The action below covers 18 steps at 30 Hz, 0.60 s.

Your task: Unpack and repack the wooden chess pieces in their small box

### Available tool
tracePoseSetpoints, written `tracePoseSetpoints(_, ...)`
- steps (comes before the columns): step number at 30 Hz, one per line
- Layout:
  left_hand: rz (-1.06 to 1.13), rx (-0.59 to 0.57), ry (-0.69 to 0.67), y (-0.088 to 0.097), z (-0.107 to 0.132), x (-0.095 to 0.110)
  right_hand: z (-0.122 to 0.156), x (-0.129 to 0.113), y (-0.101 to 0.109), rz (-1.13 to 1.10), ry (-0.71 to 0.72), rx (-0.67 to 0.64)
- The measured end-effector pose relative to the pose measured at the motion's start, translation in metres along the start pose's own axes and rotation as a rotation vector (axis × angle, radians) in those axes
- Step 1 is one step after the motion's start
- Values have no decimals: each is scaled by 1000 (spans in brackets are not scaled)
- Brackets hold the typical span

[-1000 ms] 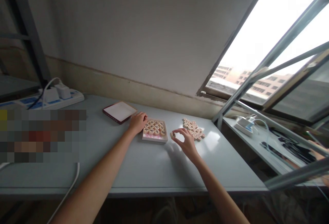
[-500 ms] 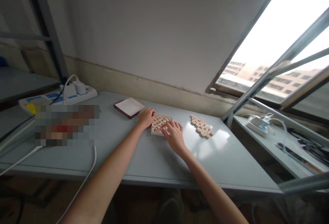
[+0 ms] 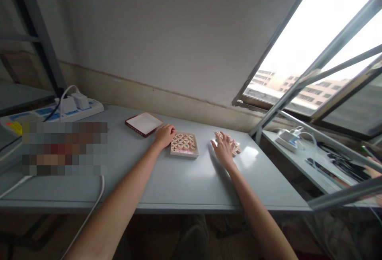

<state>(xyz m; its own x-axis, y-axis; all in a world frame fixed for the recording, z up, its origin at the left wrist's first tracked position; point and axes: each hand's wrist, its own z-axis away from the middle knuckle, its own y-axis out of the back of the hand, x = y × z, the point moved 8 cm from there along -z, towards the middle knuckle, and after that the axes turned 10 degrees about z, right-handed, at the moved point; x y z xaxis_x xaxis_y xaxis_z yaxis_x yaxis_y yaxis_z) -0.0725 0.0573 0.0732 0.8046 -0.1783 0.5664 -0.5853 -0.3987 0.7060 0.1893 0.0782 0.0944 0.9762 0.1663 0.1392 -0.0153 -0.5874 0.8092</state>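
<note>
A shallow box (image 3: pixel 184 155) sits on the grey desk, with round wooden Chinese chess pieces (image 3: pixel 180 140) laid in rows inside it. My left hand (image 3: pixel 165 135) has its fingers curled at the box's upper left corner, gripping the edge. Farther right, my right hand (image 3: pixel 223 150) reaches over a loose group of chess pieces (image 3: pixel 235 150) on the desk and covers part of it. Its fingers are spread and hold nothing that I can see. A dark red box lid (image 3: pixel 145 124) with a white inside lies to the left of my left hand.
At the far left stands a white power strip (image 3: pixel 95 108) with plugs and cables. A blurred-out patch (image 3: pixel 64 148) hides something on the left of the desk. A metal frame post (image 3: pixel 259 130) rises at the right, beside another desk with a charger (image 3: pixel 286 139) and cables.
My right hand has moved right, from over the box to the loose chess pieces. My left hand stays at the box's corner. The view has shifted slightly.
</note>
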Motion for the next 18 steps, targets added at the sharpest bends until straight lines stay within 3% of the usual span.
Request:
tracePoseSetpoints(3, 15, -2, 1, 0, 0, 0, 2, 33, -31, 42, -75, -160)
tracePoseSetpoints(5, 30, -1, 8, 0, 0, 0, 8, 31, -30, 10, -19, -153)
tracePoseSetpoints(10, 46, -9, 28, -1, 0, -1, 25, -3, 5, -198, 207, -120)
tracePoseSetpoints(14, 43, -4, 23, -2, 0, -2, 23, -26, 30, -381, 193, -137)
tracePoseSetpoints(18, 51, -4, 21, -1, 1, -2, 22, -70, 42, -571, 255, -186)
